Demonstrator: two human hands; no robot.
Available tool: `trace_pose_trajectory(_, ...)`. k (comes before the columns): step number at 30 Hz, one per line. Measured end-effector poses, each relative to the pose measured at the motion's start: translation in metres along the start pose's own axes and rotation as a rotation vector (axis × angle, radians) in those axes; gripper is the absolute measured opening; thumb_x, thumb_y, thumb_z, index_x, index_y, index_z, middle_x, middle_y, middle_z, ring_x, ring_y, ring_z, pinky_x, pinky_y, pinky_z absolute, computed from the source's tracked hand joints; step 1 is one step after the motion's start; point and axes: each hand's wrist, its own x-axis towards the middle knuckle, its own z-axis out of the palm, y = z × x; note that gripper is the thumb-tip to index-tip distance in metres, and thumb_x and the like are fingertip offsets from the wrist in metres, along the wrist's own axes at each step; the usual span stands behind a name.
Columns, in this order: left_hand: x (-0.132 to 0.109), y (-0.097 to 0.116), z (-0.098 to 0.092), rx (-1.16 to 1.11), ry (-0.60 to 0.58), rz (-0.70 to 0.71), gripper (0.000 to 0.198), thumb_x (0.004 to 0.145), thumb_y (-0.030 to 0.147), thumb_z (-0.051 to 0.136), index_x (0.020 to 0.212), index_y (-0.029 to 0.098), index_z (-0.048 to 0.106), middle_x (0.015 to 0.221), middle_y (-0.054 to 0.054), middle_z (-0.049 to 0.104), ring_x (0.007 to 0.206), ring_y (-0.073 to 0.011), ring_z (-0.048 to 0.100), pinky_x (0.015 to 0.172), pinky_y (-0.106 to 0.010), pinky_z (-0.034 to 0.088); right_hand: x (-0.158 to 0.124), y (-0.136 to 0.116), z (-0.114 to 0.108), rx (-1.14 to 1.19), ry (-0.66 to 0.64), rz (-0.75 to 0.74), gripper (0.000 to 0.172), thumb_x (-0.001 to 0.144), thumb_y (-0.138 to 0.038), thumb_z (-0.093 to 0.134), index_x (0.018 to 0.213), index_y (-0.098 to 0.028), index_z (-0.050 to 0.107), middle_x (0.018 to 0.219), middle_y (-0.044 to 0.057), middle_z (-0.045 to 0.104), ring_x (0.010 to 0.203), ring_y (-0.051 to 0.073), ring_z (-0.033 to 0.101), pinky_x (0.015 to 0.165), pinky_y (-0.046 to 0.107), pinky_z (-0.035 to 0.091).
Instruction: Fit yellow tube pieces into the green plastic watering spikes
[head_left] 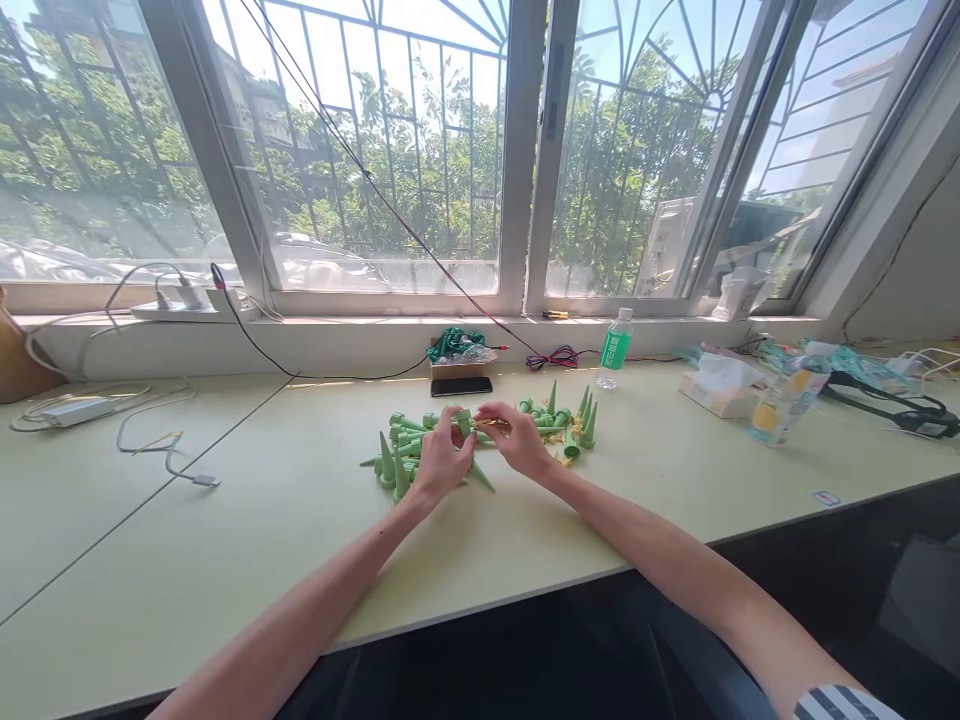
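Note:
Several green cone-shaped plastic spikes [399,447] lie and stand in a loose pile on the pale table [247,520], some upright at the right [585,420]. My left hand [441,462] is closed around one green spike, its pointed end sticking out below the hand. My right hand [517,437] pinches a small yellowish part [491,423] against that spike's top. Both hands meet over the middle of the pile.
A black phone [461,386] and a small box with a green bundle [457,348] sit behind the pile. A green-labelled bottle [615,350], a tissue pack [718,386] and another bottle [784,405] stand right. Cables and a power strip [187,305] lie left.

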Motion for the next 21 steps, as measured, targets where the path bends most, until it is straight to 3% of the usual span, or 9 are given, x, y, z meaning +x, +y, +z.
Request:
trace_pose_trajectory(11,-0.0009,0.0004,0.0,-0.016,0.001,0.018,0.036,0.08,0.033,0.052,0.114,0.022,0.048,0.067,0.004,0.059,0.054,-0.0131,0.058,0.056,-0.025,0.047,0.0008,-0.0037,-0.0005,-0.015,0.038,0.0,0.019,0.085,-0.031,0.06,0.1,-0.02,0.061,0.099,0.007,0.07,0.092,0.019,0.068,0.087,0.036,0.055)
trace_pose_trajectory(21,-0.0013,0.0015,-0.0013,0.025,-0.006,0.033,0.039,0.081,0.034,0.052,0.119,0.023,0.051,0.073,0.002,0.06,0.056,-0.0131,0.059,0.056,-0.025,0.049,0.001,-0.0038,-0.0016,0.015,0.044,0.044,0.02,0.083,-0.033,0.061,0.098,-0.02,0.06,0.092,0.007,0.069,0.082,0.019,0.069,0.076,0.034,0.059)
